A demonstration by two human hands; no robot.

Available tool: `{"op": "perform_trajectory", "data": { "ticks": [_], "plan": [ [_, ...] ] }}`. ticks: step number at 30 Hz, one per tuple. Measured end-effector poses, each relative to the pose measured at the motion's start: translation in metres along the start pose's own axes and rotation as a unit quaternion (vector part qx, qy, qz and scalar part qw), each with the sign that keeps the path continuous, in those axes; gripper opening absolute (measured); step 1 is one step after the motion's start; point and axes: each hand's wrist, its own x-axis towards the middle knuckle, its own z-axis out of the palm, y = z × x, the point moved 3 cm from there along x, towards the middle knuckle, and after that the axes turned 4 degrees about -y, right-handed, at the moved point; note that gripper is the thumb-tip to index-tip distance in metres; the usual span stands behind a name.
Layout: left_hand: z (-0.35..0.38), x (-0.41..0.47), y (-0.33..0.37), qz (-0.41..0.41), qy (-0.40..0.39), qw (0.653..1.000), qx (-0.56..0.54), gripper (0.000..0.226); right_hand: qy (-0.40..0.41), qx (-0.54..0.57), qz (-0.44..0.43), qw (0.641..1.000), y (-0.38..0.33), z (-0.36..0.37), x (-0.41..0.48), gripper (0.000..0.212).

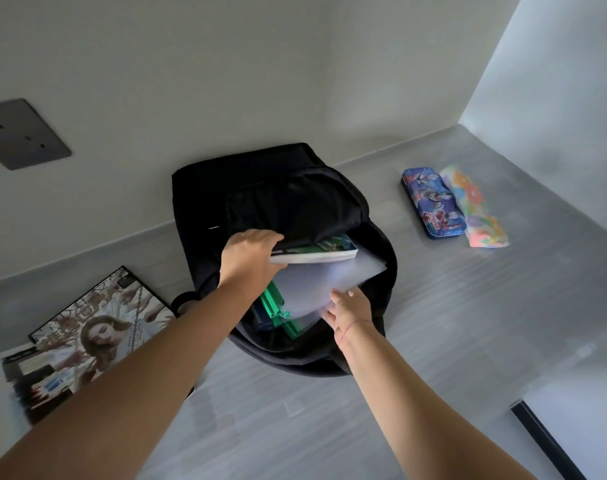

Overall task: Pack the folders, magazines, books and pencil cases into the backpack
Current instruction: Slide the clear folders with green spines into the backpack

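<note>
On the grey desk against the wall, the backpack (271,202) stands open, its mouth toward the person. The left hand (250,254) pinches a book (316,252) by its near corner, thumb hidden beneath, and angles it into the opening. The right hand (350,310) presses its fingers against the edge of a pale folder (326,282) that leans half out of the bag; whether it grips the folder or only steadies it, I cannot tell. A green folder (276,306) sits deeper inside, beside the pale one.

Two magazines (98,327) lie overlapped to the left, well apart from the bag. A blue case (432,206) and a flowered case (478,209) lie touching each other on the right, not yet packed.

The likely snag is the book catching on the pale folder's upper edge, bending it or pushing it out. With the book held only at one corner, its far end may also sag and jam against the bag's flap. The soft bag could tip if pushed hard.
</note>
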Motion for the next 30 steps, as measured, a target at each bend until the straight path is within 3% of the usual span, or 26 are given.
{"op": "perform_trajectory", "data": {
  "ticks": [2, 4, 5, 7, 9, 11, 13, 15, 19, 23, 25, 30],
  "plan": [
    [0.012, -0.01, -0.007, -0.01, -0.026, 0.998, 0.062, 0.07, -0.048, -0.041, 0.018, 0.998, 0.003, -0.006, 0.002, 0.045],
    [0.016, -0.024, -0.01, -0.066, -0.029, 0.996, 0.057, 0.085, -0.065, -0.063, 0.036, 0.995, 0.005, -0.007, 0.003, 0.05],
    [0.015, -0.032, -0.009, -0.111, -0.016, 0.993, 0.028, 0.089, -0.067, -0.069, 0.033, 0.995, 0.004, -0.006, 0.0, 0.042],
    [0.011, -0.05, -0.007, -0.217, 0.017, 0.975, -0.036, 0.092, -0.059, -0.086, 0.045, 0.994, 0.005, -0.004, -0.002, 0.005],
    [0.013, -0.068, -0.006, -0.33, 0.02, 0.937, -0.115, 0.091, -0.048, -0.1, 0.047, 0.993, 0.006, -0.006, 0.0, 0.019],
    [0.02, -0.083, -0.006, -0.41, -0.011, 0.892, -0.19, 0.089, -0.055, -0.098, 0.047, 0.993, 0.005, -0.004, -0.001, 0.007],
    [0.026, -0.093, -0.002, -0.424, -0.024, 0.872, -0.243, 0.086, -0.056, -0.094, 0.047, 0.993, 0.005, -0.004, 0.003, 0.016],
    [0.028, -0.103, 0.003, -0.422, -0.016, 0.858, -0.291, 0.083, -0.054, -0.085, 0.051, 0.994, 0.005, -0.002, 0.003, 0.008],
    [0.027, -0.123, 0.012, -0.44, 0.013, 0.824, -0.358, 0.07, -0.064, -0.062, 0.036, 0.995, 0.009, 0.002, 0.005, 0.016],
    [0.03, -0.135, 0.021, -0.438, -0.002, 0.828, -0.349, 0.071, -0.103, -0.084, 0.026, 0.991, 0.011, 0.006, 0.004, 0.009],
    [0.034, -0.138, 0.018, -0.446, -0.005, 0.828, -0.34, 0.072, -0.119, -0.1, 0.031, 0.987, 0.011, 0.008, 0.004, 0.016],
    [0.044, -0.145, 0.011, -0.429, 0.007, 0.821, -0.378, 0.075, -0.109, -0.083, 0.025, 0.99, 0.018, 0.011, 0.006, 0.009]
  ]
}}
